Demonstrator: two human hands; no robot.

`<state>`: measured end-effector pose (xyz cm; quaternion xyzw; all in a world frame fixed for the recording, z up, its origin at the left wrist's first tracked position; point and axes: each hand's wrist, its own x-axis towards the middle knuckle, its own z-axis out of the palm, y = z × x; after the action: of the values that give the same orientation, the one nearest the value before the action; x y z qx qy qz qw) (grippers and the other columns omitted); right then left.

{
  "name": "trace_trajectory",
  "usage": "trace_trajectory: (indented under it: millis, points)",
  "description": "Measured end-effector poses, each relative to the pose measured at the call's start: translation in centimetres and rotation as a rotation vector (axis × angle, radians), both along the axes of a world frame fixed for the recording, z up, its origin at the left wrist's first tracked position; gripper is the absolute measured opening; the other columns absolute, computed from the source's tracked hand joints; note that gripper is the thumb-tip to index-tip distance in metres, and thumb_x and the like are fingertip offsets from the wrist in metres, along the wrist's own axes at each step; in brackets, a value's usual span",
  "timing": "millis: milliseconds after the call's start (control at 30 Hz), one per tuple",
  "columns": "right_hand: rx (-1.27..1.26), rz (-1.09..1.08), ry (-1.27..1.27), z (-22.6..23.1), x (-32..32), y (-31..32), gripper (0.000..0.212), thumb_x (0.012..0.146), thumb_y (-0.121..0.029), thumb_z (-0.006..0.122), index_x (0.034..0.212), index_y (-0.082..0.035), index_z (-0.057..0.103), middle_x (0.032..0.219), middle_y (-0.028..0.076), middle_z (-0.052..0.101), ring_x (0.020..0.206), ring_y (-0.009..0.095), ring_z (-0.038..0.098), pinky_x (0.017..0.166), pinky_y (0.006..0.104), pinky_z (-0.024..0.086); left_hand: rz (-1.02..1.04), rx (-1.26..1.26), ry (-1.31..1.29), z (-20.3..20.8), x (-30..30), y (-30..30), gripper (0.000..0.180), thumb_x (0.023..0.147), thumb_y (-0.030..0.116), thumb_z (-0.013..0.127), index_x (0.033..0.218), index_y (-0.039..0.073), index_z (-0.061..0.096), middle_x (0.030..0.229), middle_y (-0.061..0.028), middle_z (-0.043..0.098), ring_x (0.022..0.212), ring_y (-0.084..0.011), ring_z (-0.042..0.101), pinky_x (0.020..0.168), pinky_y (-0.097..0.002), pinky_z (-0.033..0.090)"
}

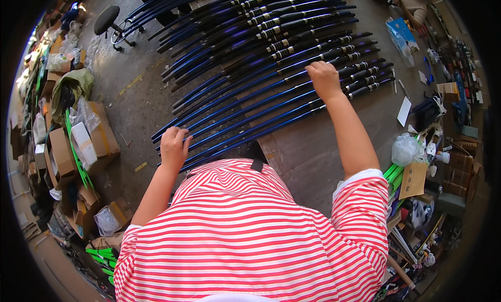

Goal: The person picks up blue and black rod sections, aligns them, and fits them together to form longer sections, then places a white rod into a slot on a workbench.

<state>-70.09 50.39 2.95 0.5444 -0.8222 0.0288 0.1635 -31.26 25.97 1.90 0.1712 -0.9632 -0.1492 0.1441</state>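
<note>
A long row of blue and black fishing rods (pixel 261 93) lies side by side in front of me, slanting from lower left up to the right, with black handles and silver fittings. At the thin left ends of the nearer rods, my left hand (pixel 175 147) is closed, its fingers curled around a rod. My right hand (pixel 324 79) is closed on a rod near its handle part, fingertips bent down over it. The palm hides just what the right fingers touch. Several nearer rods, with black grips (pixel 365 83) on the right, lie between my hands and my body.
A brown tabletop (pixel 308 145) lies under the rods' right part; their left ends overhang the floor. A black stool (pixel 107 20) stands far left. Cardboard boxes (pixel 99 129) line the left. At right are a white card (pixel 403 111), plastic bags (pixel 405 149) and another person (pixel 415 7).
</note>
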Motion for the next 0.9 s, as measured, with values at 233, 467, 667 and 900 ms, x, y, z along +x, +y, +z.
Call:
trace_trajectory:
  millis: [233,467,667,900]
  points:
    - [0.334,0.143,-0.027,-1.3,-0.8,-4.0,0.008,0.07,-0.01,0.056,0.071,-0.013,0.064,0.086,0.002,0.055,0.084,0.018,0.055,0.073,0.0307,0.044,-0.038,-0.101,-0.255,-1.2,-2.7,-1.6,0.014,0.065,0.01,0.068,0.077,0.006,0.061,0.076,-0.0087,0.051,0.078,-0.0265,0.052,0.068,-0.0369,0.041]
    - [0.365,0.132,0.043,-1.5,-1.8,-2.3,0.009,0.07,-0.011,0.057,0.07,-0.013,0.066,0.089,0.005,0.055,0.091,0.019,0.053,0.076,0.0324,0.042,-0.019,-0.078,-0.279,-1.4,-2.4,-1.7,0.012,0.066,0.011,0.067,0.075,0.006,0.062,0.076,-0.0078,0.052,0.08,-0.0252,0.051,0.069,-0.0368,0.04]
    - [0.455,-0.157,0.102,-0.6,-5.1,-0.3,0.008,0.069,-0.011,0.058,0.073,-0.012,0.064,0.085,0.003,0.056,0.089,0.019,0.054,0.074,0.0323,0.041,0.034,0.01,-0.173,-1.0,-1.7,-2.1,0.016,0.067,0.014,0.069,0.077,0.005,0.061,0.077,-0.0088,0.053,0.076,-0.0269,0.053,0.066,-0.0369,0.042]
    - [0.423,0.162,0.078,-2.2,-2.9,-5.0,0.007,0.072,-0.012,0.056,0.072,-0.014,0.063,0.081,0.001,0.06,0.088,0.018,0.056,0.074,0.031,0.043,0.083,-0.093,-0.279,-0.8,-3.8,-3.0,0.017,0.066,0.011,0.069,0.079,0.004,0.061,0.076,-0.0096,0.054,0.077,-0.0283,0.055,0.067,-0.0376,0.044]
